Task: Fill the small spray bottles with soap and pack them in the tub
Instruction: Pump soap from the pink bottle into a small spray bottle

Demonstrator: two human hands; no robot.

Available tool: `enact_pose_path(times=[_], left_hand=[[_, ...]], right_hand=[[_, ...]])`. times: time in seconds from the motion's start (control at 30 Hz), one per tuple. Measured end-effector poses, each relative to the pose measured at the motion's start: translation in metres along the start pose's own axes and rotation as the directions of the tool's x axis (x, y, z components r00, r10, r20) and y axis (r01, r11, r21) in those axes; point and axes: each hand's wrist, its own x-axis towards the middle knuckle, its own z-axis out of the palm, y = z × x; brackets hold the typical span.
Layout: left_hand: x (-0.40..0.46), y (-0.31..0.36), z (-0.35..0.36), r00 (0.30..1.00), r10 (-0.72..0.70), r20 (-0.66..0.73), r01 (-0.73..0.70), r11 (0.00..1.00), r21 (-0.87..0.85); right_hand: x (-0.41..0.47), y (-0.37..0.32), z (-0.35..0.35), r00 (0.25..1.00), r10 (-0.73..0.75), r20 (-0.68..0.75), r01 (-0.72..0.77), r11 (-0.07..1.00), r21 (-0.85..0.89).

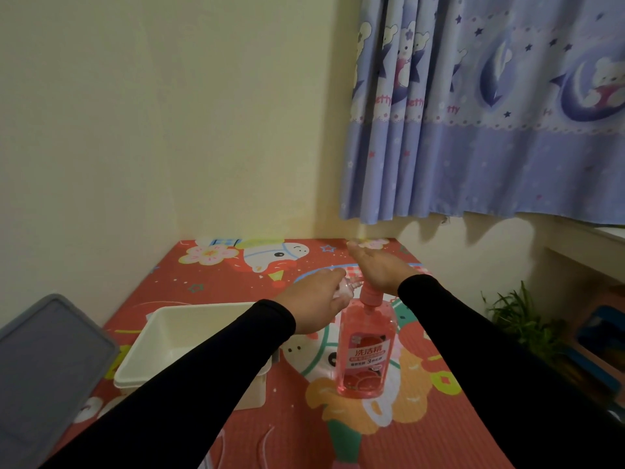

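Left hand grips small clear spray bottle at pump spout; right hand, fingers straight, presses tall pink soap bottle pump; white plastic tub at 9 o'clock.

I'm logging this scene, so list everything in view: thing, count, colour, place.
soap bottle: one, pink, upright on the mat, right of the tub
spray bottle: one, clear, at the soap bottle's pump
tub: one, white, on the mat's left
lid: one, grey, left of the tub
mat: one, red with cartoon prints, under it all
curtain: one, blue with bears, upper right
plant: one, green, right of the mat
left hand: holds the spray bottle
right hand: flat on the pump
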Motion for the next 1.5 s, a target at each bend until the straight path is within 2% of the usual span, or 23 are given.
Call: enact_pose_path(times=[0.23,0.53,0.67,0.77,1.03,1.23,1.33,1.5], left_hand=[[0.003,0.001,-0.009,0.999,0.007,-0.033,-0.007,1.0,-0.02],[0.0,0.001,-0.001,1.0,-0.009,0.007,0.009,1.0,0.001],[0.002,0.001,-0.01,1.0,0.018,-0.021,-0.018,1.0,0.005],[0.003,0.002,-0.011,0.999,0.025,-0.04,-0.025,1.0,-0.003],[0.003,-0.003,0.0,1.0,0.003,0.009,-0.003,1.0,0.0],[0.005,0.0,-0.011,0.999,0.034,-0.033,-0.034,0.999,-0.013],[0.004,-0.001,-0.004,0.998,0.032,-0.046,-0.033,0.999,-0.014],[0.002,-0.002,0.003,1.0,0.01,-0.024,-0.011,0.999,-0.042]], right_hand=[[0.0,-0.005,-0.016,0.999,-0.015,-0.053,0.018,0.998,0.068],[0.005,0.004,0.002,1.0,0.018,0.003,-0.019,0.996,0.084],[0.0,-0.003,-0.011,0.999,0.005,-0.033,0.0,0.989,0.148],[0.0,-0.003,-0.015,0.999,0.001,-0.052,0.006,0.989,0.149],[0.006,0.004,0.002,0.999,0.034,0.005,-0.034,0.995,0.094],[0.002,0.0,-0.015,0.998,0.001,-0.058,0.008,0.987,0.159],[0.006,0.002,-0.006,0.999,0.034,-0.013,-0.031,0.984,0.175],[0.007,0.005,0.003,0.998,0.056,0.007,-0.057,0.993,0.107]])
